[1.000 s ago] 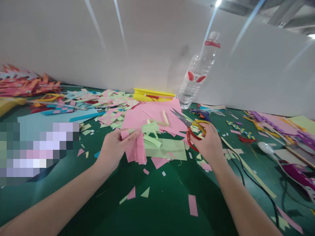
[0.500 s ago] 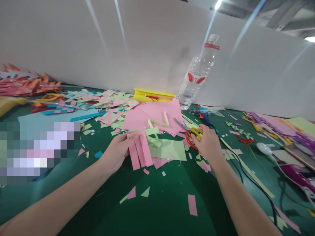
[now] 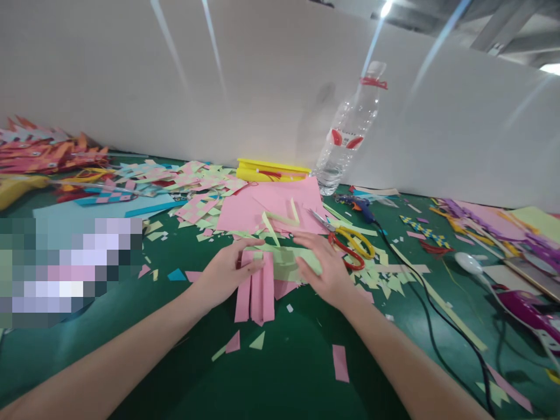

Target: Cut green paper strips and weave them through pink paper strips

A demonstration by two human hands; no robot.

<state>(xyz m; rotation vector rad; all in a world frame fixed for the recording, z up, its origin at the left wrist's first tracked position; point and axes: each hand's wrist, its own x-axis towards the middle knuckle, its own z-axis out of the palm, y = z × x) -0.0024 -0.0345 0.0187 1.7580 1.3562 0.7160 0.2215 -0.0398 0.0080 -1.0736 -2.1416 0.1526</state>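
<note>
Head view: I look down over a dark green tabletop (image 3: pixel 289 379), my forearms reaching in from both lower corners. My left hand (image 3: pixel 225 271), left of centre, pinches the top of a bundle of long, flat pink paper strips (image 3: pixel 268 294) between thumb and fingers; the strips hang side by side toward me. My right hand (image 3: pixel 324 268) is open, thumb and fingers apart, over a pale green rectangular paper sheet (image 3: pixel 286 265) just right of the strips (I cannot tell whether the fingertips touch it).

Just beyond my right hand lie metal scissors with one yellow and one red handle loop (image 3: pixel 340 231), held by neither hand. Their blade points reach over a large pink paper sheet (image 3: pixel 275 195), where a thin, zigzag-folded pale green paper strip (image 3: pixel 282 220) also rests.

Behind that, a clear plastic bottle with a red-and-white label (image 3: pixel 347 139) leans against a pale grey wall (image 3: pixel 175 87). To its right, near the wall, is a dark blue glue gun (image 3: pixel 362 207). At far left, a pixelated patch hides part of the table.
</note>
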